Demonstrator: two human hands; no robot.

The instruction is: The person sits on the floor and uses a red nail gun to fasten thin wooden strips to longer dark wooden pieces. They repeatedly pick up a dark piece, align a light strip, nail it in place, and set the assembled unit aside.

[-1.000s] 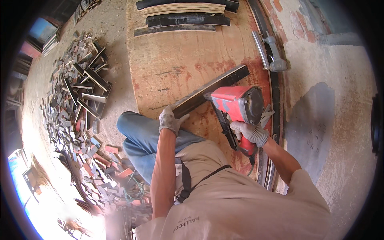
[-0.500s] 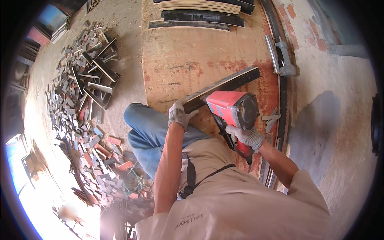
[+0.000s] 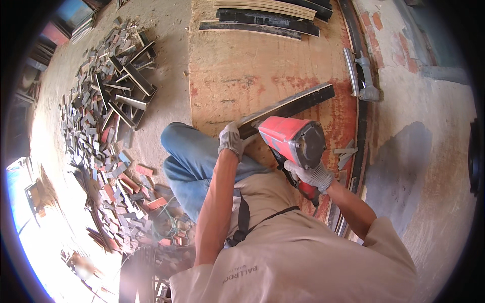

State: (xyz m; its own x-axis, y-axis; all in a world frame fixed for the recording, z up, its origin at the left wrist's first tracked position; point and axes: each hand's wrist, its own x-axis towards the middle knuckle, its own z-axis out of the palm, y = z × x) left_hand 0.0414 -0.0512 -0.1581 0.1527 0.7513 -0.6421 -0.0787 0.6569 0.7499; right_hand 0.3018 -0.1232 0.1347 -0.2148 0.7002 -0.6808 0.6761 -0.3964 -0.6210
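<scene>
My gloved left hand (image 3: 231,138) grips the near end of a black-faced wooden strip (image 3: 290,107), which slants up and to the right over the plywood board (image 3: 227,60). In my gloved right hand (image 3: 314,175) is a red and black nail gun (image 3: 290,139), held by its handle. The gun's nose points left, close to the strip's near end; whether it touches the wood I cannot tell. My right fingers wrap round the handle, partly hidden under the tool's body.
Black and bare wooden strips (image 3: 268,19) are stacked at the board's far end. A metal tool with a long bar (image 3: 365,76) lies along the right edge, near small grey offcuts (image 3: 346,153). Many wood scraps (image 3: 96,136) cover the floor on the left. A worn wall (image 3: 404,60) stands right.
The board and stacked strips appear shifted slightly to the right in view. The nail gun's nose sits a little farther left against the strip. Both hands keep their holds.
</scene>
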